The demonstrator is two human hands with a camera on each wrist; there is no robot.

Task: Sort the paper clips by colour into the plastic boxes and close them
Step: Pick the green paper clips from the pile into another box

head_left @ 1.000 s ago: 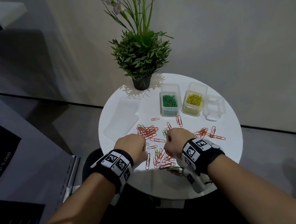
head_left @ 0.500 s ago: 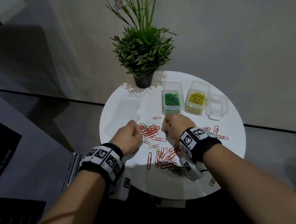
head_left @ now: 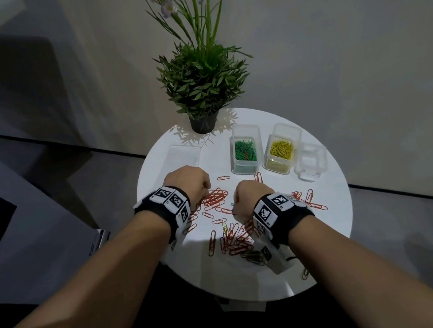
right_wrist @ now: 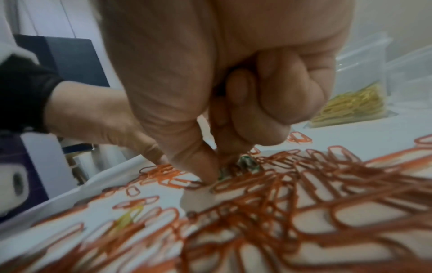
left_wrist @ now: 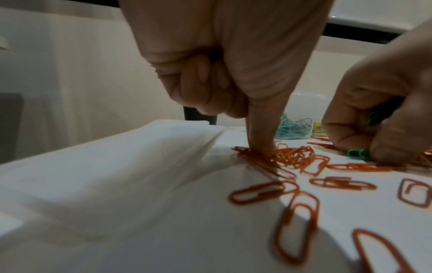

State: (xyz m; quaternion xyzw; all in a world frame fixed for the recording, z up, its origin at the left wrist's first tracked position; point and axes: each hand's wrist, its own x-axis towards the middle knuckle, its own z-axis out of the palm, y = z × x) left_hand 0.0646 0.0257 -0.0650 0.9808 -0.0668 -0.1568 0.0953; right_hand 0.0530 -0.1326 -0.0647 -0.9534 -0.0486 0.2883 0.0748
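Observation:
Several red paper clips (head_left: pixel 232 241) lie scattered on the round white table (head_left: pixel 333 236). My left hand (head_left: pixel 207 189) is curled, one fingertip (left_wrist: pixel 259 147) down on a bunch of red clips (left_wrist: pixel 294 157). My right hand (head_left: pixel 235 206) pinches a green clip (right_wrist: pixel 247 164) between thumb and forefinger; more green shows inside its curled palm (left_wrist: pixel 378 114). At the back stand three open plastic boxes: one with green clips (head_left: pixel 245 151), one with yellow clips (head_left: pixel 281 151) and an empty one (head_left: pixel 309 162).
A potted plant (head_left: pixel 203 122) stands at the table's far edge, with a clear flat lid (head_left: pixel 184 154) to its left front. One yellow clip (head_left: pixel 224 225) lies among the red ones. A red clip (head_left: pixel 304 272) sits close to the near right rim.
Both hands have moved away from me, toward the far half of the table. The right hand now pinches a green clip; the left has come onto the red bunch.

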